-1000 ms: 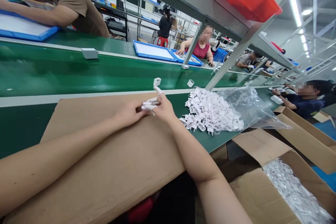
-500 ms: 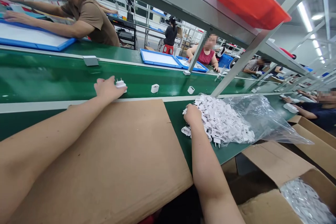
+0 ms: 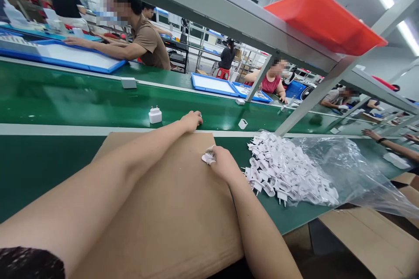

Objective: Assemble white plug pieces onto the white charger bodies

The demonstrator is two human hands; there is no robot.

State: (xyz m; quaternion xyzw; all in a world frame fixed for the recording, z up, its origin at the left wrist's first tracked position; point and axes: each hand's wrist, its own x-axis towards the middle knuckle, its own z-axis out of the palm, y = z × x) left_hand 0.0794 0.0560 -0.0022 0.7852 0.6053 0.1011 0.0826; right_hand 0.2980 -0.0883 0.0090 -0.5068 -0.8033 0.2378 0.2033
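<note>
My left hand (image 3: 192, 121) reaches over the green conveyor belt (image 3: 81, 107), fingers closed around a white charger housing that is almost wholly hidden. In my right hand (image 3: 223, 163), white plug pieces (image 3: 208, 158) are pinched above the cardboard; their exact number is hidden. A white charger (image 3: 155, 115) with its two pins up stands on the belt left of my left hand. Farther right lies an open white charger housing (image 3: 242, 124). Right of my right hand, a heap of white plug pieces (image 3: 284, 170) spills from a clear plastic bag (image 3: 347, 161).
A cardboard sheet (image 3: 163, 209) lies under my forearms. A metal post (image 3: 304, 91) and shelf beam hold a red tray (image 3: 324, 22) overhead. Blue-rimmed trays (image 3: 214, 85) line the belt's far side, where people work. Cardboard boxes (image 3: 369, 235) stand at lower right.
My left hand has left the pin-topped charger standing on the belt and moved right to the housing. My right hand has come left from the heap with plug pieces. The view has shifted left.
</note>
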